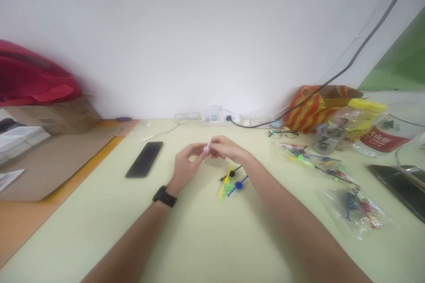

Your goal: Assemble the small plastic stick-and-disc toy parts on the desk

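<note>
Both my hands meet above the middle of the pale green table [199, 239]. My left hand [186, 166], with a black watch on its wrist, and my right hand [226, 148] pinch a small white plastic piece [207, 145] between their fingertips. Just below the right wrist lies a small heap of coloured plastic toy parts [231, 183]: yellow, green, blue and black sticks with round heads.
A black phone [144, 159] lies left of my hands. Clear bags of coloured toy parts [353, 208] lie at the right, near glasses [283, 133], plastic bottles [332, 135] and a dark tablet [398, 185]. A power strip [217, 117] and a striped bag [312, 108] sit by the wall.
</note>
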Available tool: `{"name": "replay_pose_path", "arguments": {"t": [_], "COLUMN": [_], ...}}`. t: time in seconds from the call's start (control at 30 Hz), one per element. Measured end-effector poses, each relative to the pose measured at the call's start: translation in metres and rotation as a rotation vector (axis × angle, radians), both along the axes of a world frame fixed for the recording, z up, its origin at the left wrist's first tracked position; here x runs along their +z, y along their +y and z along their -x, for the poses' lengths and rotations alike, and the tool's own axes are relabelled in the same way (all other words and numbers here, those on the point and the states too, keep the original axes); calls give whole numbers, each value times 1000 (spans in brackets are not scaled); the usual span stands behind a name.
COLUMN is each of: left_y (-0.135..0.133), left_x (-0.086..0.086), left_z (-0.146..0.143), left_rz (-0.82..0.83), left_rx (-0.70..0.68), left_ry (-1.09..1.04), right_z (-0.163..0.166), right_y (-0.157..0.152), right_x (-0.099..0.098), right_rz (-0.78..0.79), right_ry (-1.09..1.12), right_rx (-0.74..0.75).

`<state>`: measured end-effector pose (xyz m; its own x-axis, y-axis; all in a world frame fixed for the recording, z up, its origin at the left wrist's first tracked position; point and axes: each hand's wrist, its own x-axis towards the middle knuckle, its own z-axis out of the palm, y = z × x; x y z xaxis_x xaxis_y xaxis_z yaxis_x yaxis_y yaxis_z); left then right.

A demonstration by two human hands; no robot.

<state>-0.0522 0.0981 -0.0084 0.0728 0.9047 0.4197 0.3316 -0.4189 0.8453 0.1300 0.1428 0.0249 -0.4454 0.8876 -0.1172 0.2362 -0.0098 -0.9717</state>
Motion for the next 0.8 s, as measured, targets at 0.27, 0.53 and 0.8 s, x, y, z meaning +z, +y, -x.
{"name": "replay_pose_path", "arguments": {"t": [0.27,0.53,0.8], "left_y": [8,0,-3], "left_x": [-8,-1,-3], "left_z": [7,1,2], "left_rz": [-30,-82,-145], "left_rx": [24,-71,-39], "left_ry": [-57,100,335], "right_z": [4,-2,-4], "right_y": [-2,-1,-2], "right_x": [0,-3,-3], "right_rz": [-38,-130,-300], "right_ry": [92,18,-330], "right_rx": [12,55,-4]}}
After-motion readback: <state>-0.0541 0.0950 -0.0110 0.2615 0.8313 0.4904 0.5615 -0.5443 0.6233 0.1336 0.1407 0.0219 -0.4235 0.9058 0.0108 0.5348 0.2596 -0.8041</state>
